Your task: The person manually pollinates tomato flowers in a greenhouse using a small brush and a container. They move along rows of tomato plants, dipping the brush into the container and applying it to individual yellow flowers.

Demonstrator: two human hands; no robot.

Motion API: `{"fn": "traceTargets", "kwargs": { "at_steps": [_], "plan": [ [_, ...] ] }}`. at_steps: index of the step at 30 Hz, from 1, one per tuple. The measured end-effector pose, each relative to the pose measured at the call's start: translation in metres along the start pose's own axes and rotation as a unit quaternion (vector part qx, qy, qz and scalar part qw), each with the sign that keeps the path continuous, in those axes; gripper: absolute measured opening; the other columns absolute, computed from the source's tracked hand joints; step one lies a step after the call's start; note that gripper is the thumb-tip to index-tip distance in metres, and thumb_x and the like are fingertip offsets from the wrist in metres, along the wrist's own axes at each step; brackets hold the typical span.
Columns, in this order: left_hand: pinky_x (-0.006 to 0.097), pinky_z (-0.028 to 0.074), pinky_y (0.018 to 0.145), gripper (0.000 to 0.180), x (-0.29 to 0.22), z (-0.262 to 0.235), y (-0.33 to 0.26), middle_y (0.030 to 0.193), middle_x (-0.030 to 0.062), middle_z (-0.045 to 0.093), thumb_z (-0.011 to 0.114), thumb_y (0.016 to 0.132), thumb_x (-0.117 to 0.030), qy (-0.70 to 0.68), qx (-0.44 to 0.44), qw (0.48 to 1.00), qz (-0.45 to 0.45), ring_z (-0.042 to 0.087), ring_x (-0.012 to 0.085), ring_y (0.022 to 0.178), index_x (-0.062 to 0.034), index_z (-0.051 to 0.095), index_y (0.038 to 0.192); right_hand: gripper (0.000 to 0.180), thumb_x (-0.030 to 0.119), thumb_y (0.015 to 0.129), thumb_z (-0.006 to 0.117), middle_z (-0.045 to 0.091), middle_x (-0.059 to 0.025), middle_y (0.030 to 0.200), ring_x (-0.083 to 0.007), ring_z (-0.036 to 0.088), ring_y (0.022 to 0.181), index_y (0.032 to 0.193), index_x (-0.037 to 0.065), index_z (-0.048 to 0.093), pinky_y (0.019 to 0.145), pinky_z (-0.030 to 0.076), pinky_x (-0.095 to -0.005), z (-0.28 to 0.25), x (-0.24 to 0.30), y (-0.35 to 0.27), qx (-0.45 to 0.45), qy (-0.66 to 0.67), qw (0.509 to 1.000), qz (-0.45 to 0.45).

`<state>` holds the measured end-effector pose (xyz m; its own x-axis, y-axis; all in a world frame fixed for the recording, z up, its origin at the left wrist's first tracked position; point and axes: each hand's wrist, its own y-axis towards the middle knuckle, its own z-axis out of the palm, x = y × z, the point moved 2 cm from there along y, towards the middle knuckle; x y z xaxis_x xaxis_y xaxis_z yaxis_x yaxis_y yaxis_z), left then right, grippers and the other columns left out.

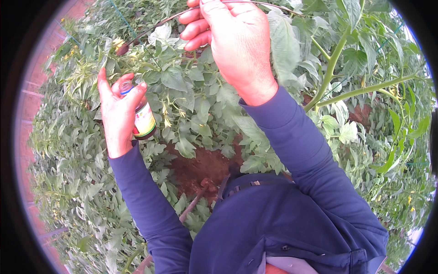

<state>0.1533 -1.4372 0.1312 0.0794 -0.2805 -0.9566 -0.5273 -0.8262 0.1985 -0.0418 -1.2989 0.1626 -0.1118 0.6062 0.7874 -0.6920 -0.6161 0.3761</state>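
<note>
My left hand (119, 102) is wrapped round a small clear bottle (145, 119) with a blue ring at its neck, a coloured label and something dark in its base. One finger of that hand points up toward the leaves. Higher up, my right hand (232, 39) pinches a thin, bent rod (160, 23) between thumb and fingers, partly cut off by the top edge. The rod's dark, thickened tip (122, 49) is at a yellow flower (118, 43), above my left hand; whether they touch, I cannot tell.
Dense leafy plants, which look like tomato, surround me. A thick green stem (335, 59) branches at the right of my right forearm. Small yellow flowers (167, 119) hang beside the bottle. Reddish soil (196, 169) shows below, and thin green strings (122, 18) run upward.
</note>
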Motion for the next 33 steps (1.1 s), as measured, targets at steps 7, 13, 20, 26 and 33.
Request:
{"fn": "traceTargets", "kwargs": {
  "at_steps": [7, 13, 20, 26, 33],
  "plan": [
    [0.033, 0.060, 0.084, 0.105, 0.000, 0.004, -0.002, 0.142, 0.0193, 0.062, 0.079, 0.093, -0.003, 0.020, 0.003, 1.000, -0.006, 0.068, 0.0175, 0.104, -0.0055, 0.012, 0.172, 0.018, 0.017, 0.114, 0.056, 0.069, -0.0016, 0.089, -0.0075, 0.063, 0.072, 0.112, 0.002, 0.067, 0.067, 0.053, -0.0246, 0.027, -0.006, -0.007, 0.086, -0.035, 0.993, -0.072],
    [0.035, 0.062, 0.081, 0.110, -0.002, 0.006, -0.004, 0.138, 0.0181, 0.063, 0.082, 0.088, 0.000, 0.003, 0.003, 1.000, -0.002, 0.070, 0.0189, 0.099, -0.0028, 0.009, 0.172, 0.018, 0.017, 0.112, 0.057, 0.069, -0.0045, 0.082, -0.0105, 0.067, 0.071, 0.111, 0.002, 0.067, 0.068, 0.054, -0.0297, 0.031, 0.007, -0.006, 0.034, -0.213, 0.947, -0.238],
    [0.034, 0.061, 0.081, 0.109, -0.004, 0.009, -0.007, 0.138, 0.0186, 0.063, 0.081, 0.089, 0.001, 0.011, 0.007, 1.000, 0.001, 0.070, 0.0194, 0.099, -0.0028, 0.009, 0.171, 0.016, 0.013, 0.111, 0.059, 0.071, -0.0044, 0.083, -0.0103, 0.066, 0.072, 0.114, 0.000, 0.069, 0.068, 0.054, -0.0279, 0.022, 0.010, -0.008, 0.030, -0.200, 0.941, -0.271],
    [0.034, 0.061, 0.081, 0.110, -0.005, 0.011, -0.010, 0.138, 0.0192, 0.063, 0.081, 0.089, 0.004, 0.003, 0.011, 1.000, 0.004, 0.070, 0.0188, 0.098, -0.0041, 0.009, 0.172, 0.015, 0.012, 0.110, 0.062, 0.072, -0.0042, 0.084, -0.0088, 0.065, 0.074, 0.115, 0.000, 0.069, 0.070, 0.055, -0.0265, 0.016, 0.004, -0.023, 0.045, -0.171, 0.954, -0.242],
    [0.033, 0.062, 0.083, 0.111, -0.003, 0.016, -0.014, 0.137, 0.0192, 0.064, 0.082, 0.088, 0.005, 0.007, 0.018, 1.000, 0.012, 0.070, 0.0178, 0.099, -0.0050, 0.010, 0.172, 0.017, 0.014, 0.111, 0.060, 0.071, -0.0025, 0.086, -0.0076, 0.065, 0.073, 0.114, 0.001, 0.070, 0.069, 0.054, -0.0257, 0.011, 0.000, -0.028, 0.040, -0.196, 0.961, -0.190]
  ]
}}
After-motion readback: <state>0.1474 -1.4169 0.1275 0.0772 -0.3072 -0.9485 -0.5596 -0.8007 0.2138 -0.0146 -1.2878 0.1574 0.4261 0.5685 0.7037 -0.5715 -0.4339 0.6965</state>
